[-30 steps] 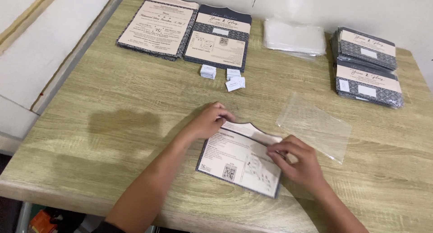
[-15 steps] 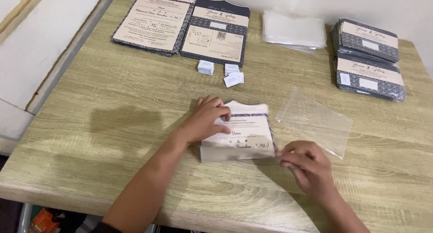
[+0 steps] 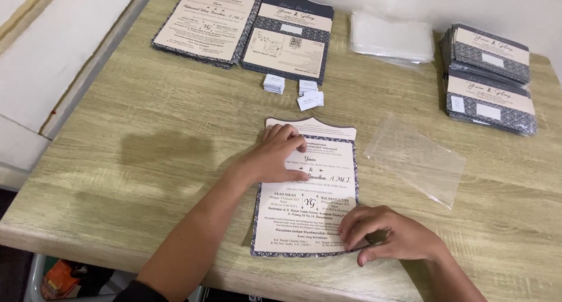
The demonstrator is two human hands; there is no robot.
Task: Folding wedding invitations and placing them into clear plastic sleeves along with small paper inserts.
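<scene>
The card point(image 3: 305, 199) lies flat near the table's point(image 3: 146, 161) front edge, printed face up, and serves as the landmark here. At its near right corner the right hand point(image 3: 389, 234) rests with fingers curled, fingertips pinching the corner against the wood. On its upper left part the left hand point(image 3: 274, 155) lies spread and mostly open, fingers pressing the paper flat. Judging from this, even pressure from both hands while keeping the edges square would keep the card from creasing or sliding. Just right of the card lies a clear sleeve point(image 3: 417, 158), apart from both hands. Beyond the card sit small white tags point(image 3: 295, 90), then two card stacks point(image 3: 246, 30); far right, more sleeves point(image 3: 391, 37) and finished stacks point(image 3: 489, 76).
</scene>
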